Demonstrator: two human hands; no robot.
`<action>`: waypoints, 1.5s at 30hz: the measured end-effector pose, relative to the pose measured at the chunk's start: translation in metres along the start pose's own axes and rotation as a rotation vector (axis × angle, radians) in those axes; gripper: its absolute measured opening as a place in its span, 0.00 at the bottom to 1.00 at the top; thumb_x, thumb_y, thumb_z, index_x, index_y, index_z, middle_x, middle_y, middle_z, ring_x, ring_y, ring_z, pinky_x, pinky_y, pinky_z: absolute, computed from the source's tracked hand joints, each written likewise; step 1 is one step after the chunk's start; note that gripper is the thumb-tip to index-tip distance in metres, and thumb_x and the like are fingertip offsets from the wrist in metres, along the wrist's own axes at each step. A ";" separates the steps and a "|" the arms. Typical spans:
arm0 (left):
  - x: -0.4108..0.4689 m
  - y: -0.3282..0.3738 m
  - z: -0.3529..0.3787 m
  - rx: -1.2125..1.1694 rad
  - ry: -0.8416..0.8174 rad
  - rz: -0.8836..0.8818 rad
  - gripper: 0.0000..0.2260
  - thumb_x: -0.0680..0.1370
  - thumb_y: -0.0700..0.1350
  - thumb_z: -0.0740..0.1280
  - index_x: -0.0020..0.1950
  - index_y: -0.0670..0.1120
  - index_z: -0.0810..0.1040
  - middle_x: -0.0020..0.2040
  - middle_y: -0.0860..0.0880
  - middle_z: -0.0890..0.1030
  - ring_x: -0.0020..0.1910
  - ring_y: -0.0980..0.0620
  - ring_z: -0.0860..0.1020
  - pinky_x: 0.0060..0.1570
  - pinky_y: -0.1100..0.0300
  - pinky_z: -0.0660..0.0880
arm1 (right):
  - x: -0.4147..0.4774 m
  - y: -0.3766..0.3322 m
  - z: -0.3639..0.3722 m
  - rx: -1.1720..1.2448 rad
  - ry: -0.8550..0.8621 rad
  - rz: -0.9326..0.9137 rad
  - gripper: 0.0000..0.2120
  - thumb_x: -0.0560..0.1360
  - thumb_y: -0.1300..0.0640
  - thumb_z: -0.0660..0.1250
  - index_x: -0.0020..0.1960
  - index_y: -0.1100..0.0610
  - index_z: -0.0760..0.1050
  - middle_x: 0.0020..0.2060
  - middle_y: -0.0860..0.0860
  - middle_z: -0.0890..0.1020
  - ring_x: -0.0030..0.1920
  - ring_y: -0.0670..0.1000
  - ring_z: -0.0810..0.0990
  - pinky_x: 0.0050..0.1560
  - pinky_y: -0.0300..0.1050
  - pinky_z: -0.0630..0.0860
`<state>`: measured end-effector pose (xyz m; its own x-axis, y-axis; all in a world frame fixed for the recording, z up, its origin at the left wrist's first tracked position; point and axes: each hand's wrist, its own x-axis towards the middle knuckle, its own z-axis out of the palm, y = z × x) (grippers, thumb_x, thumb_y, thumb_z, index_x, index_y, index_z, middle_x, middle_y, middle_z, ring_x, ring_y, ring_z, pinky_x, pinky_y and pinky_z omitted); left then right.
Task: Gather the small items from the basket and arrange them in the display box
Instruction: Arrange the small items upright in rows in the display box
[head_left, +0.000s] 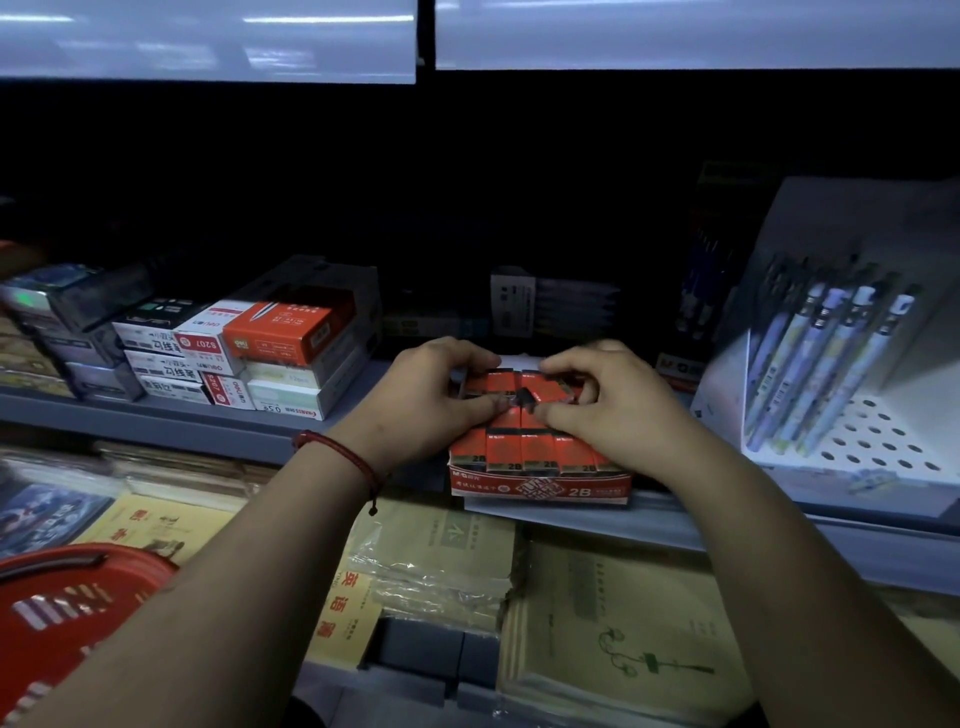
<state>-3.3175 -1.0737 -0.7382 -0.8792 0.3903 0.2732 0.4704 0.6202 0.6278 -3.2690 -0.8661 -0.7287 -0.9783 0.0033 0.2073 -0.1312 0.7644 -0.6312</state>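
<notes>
Pinching one small red-and-black eraser packet (524, 400) mid-frame, both hands' fingers (485, 408) closed; light, stiff, best gripped by its sides.

The basket (78, 618) is cut off by the lower left of the frame, so its contents cannot be seen. Both hands cover the middle of the display box (540, 486) (the left hand (431, 400) and right hand (618, 410) meet over it), hiding several erasers (511, 452). The dark small piece (522, 397) between the fingertips is too blurred to identify. Packs (550, 306) in the dark centre are unreadable.
</notes>
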 end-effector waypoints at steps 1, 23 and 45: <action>0.000 0.000 0.000 -0.008 0.000 -0.010 0.21 0.75 0.53 0.75 0.67 0.52 0.78 0.61 0.54 0.78 0.50 0.58 0.77 0.45 0.71 0.73 | 0.000 0.001 0.000 0.015 0.011 -0.011 0.21 0.73 0.52 0.75 0.64 0.48 0.78 0.52 0.43 0.71 0.41 0.41 0.73 0.42 0.35 0.68; -0.002 0.002 -0.010 -0.022 -0.080 0.028 0.14 0.76 0.52 0.74 0.60 0.52 0.84 0.57 0.57 0.82 0.55 0.58 0.80 0.55 0.61 0.78 | -0.005 0.011 -0.010 0.085 -0.085 -0.108 0.13 0.74 0.61 0.72 0.56 0.49 0.84 0.54 0.43 0.80 0.44 0.40 0.77 0.42 0.29 0.71; 0.005 0.031 0.014 0.013 -0.128 0.139 0.13 0.74 0.59 0.73 0.57 0.57 0.85 0.55 0.60 0.83 0.55 0.61 0.80 0.59 0.51 0.78 | -0.025 0.024 -0.024 0.095 0.128 -0.009 0.14 0.80 0.62 0.63 0.42 0.47 0.80 0.45 0.44 0.83 0.40 0.51 0.83 0.42 0.56 0.82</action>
<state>-3.3063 -1.0423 -0.7274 -0.7892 0.5556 0.2616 0.5885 0.5627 0.5805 -3.2434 -0.8320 -0.7311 -0.9493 0.0834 0.3032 -0.1605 0.7007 -0.6951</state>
